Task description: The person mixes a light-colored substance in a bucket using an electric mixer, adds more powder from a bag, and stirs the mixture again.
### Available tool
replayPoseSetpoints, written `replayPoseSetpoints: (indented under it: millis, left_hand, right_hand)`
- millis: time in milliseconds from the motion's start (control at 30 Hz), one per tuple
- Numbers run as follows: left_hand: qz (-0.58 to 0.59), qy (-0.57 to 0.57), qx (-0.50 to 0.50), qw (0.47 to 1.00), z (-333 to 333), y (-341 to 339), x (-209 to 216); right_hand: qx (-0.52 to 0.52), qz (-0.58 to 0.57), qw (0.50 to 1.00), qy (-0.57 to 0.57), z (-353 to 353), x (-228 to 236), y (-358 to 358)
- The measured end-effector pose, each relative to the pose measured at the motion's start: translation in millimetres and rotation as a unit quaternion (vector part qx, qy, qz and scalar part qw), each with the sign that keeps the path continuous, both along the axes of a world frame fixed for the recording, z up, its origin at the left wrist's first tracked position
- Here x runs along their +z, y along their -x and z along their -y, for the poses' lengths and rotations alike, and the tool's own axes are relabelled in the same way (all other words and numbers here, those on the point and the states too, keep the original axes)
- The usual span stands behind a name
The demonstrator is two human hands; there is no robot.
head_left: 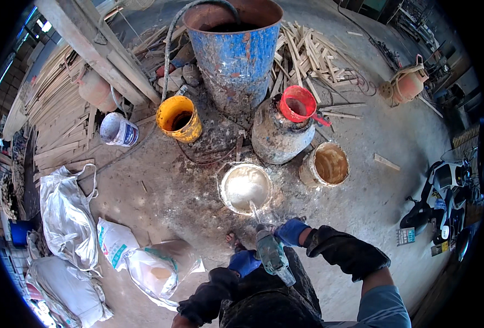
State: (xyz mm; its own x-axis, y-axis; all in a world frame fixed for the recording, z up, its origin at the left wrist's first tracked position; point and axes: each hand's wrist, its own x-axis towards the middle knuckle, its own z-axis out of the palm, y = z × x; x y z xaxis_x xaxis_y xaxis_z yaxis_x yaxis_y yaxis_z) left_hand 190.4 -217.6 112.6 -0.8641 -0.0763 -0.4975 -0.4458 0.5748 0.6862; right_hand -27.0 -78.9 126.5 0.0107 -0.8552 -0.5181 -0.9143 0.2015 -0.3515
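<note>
A green power drill (273, 252) is in front of my body, its mixing shaft (254, 210) reaching down into a bucket (223, 203) of whitish mix (245, 186). My right hand (291, 232), in a blue glove, is closed at the drill's right side, near its front end. On the other side, my left hand (244, 263), also blue-gloved, is curled against the tool; the grips themselves are mostly hidden by the fingers. Dark sleeve covers wrap both forearms. The shaft's lower end is lost in the mix.
Beyond the bucket stand a yellow bucket (192, 131), a grey drum-like container (274, 139) bearing a red scoop (298, 104), a brown-stained bucket (304, 169) and a tall blue barrel (231, 65). White sacks (69, 218) lie left. Timber strips (307, 52) are piled behind; a motorbike (444, 186) is right.
</note>
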Motion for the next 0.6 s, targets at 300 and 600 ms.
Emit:
replayPoseSetpoints:
  millis: [300,600]
  left_hand:
    - [-0.094,-0.023,-0.004,0.995,2.9,20.7,51.4]
    - [-0.118,-0.02,0.044,0.992,-13.7,28.2,22.5]
  right_hand:
    - [0.028,-0.022,0.999,-0.022,10.1,38.1,18.3]
    - [0.066,-0.047,0.996,-0.023,18.1,34.9,44.5]
